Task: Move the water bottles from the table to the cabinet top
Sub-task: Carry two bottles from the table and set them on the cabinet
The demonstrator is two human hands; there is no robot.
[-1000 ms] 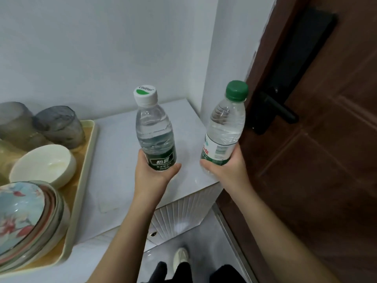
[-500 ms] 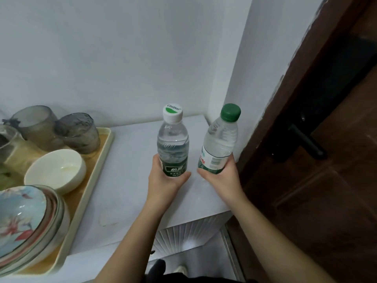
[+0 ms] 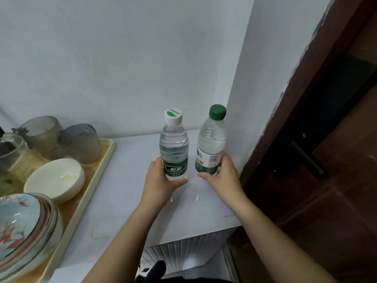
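Two clear water bottles stand upright, side by side, over the right end of the white cabinet top [image 3: 126, 201]. My left hand [image 3: 161, 180] wraps the lower part of the white-capped bottle [image 3: 173, 148], which has a dark green label. My right hand [image 3: 224, 178] grips the green-capped bottle [image 3: 212, 144] around its green and white label. Both bottle bases are hidden behind my fingers, so I cannot tell whether they touch the surface.
A cream tray [image 3: 95, 176] on the left carries a white bowl [image 3: 55, 178], stacked patterned plates [image 3: 22, 227] and grey glasses [image 3: 81, 144]. A white wall corner rises behind the bottles. A dark brown door with a black handle [image 3: 306, 158] is on the right.
Both hands have carried the bottles forward and down toward the back right corner of the cabinet top, and the bottles now stand closer together.
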